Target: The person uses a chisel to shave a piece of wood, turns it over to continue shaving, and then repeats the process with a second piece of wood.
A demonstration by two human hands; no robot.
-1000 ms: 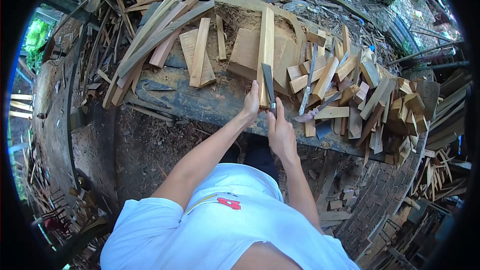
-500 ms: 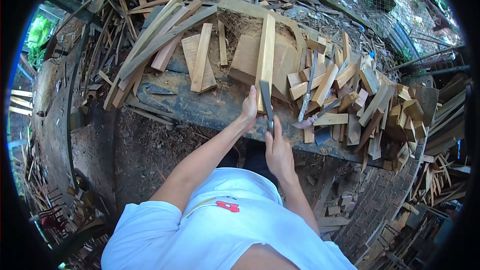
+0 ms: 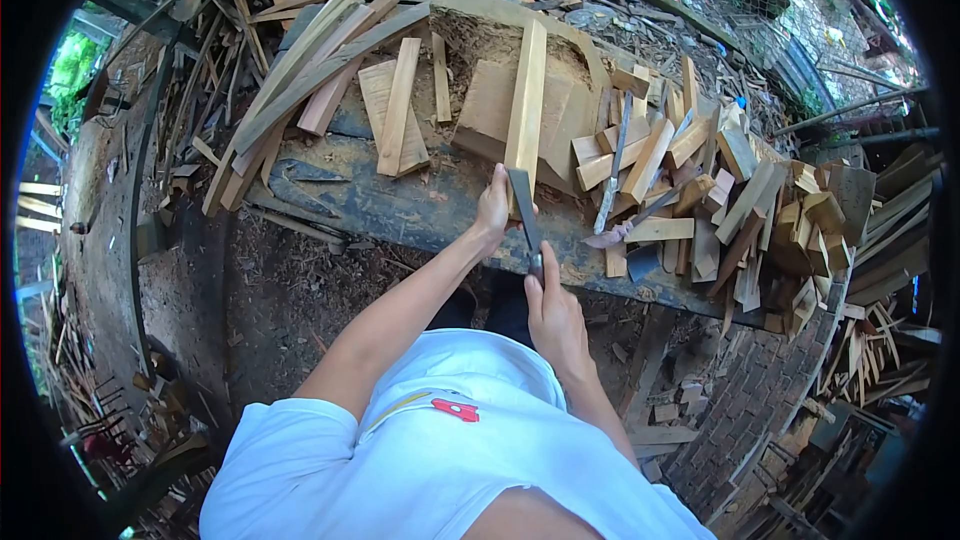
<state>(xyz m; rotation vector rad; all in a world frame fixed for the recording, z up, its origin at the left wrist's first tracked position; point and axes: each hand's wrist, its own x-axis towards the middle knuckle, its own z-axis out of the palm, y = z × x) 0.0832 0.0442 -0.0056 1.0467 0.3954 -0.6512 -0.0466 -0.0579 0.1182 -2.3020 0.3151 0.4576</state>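
Observation:
A long squared piece of pale wood (image 3: 526,105) leans against a big notched wooden block (image 3: 575,125) on the bench. My left hand (image 3: 492,208) is wrapped around its near end from the left side. My right hand (image 3: 556,315) grips the handle of a flat, dark metal blade (image 3: 526,208), index finger stretched along it. The blade points away from me and overlaps the near end of the wood, close to my left fingers.
The dark, worn bench (image 3: 400,215) carries a heap of cut wood offcuts (image 3: 690,180) on the right. Long boards (image 3: 310,80) lie stacked at the left. A thin metal bar (image 3: 614,165) rests upon the offcuts. A brick-paved strip (image 3: 740,410) lies at lower right.
The blade has swung slightly left, its tip now farther over the near end of the wood. My left hand keeps its hold, and the view has shifted a little.

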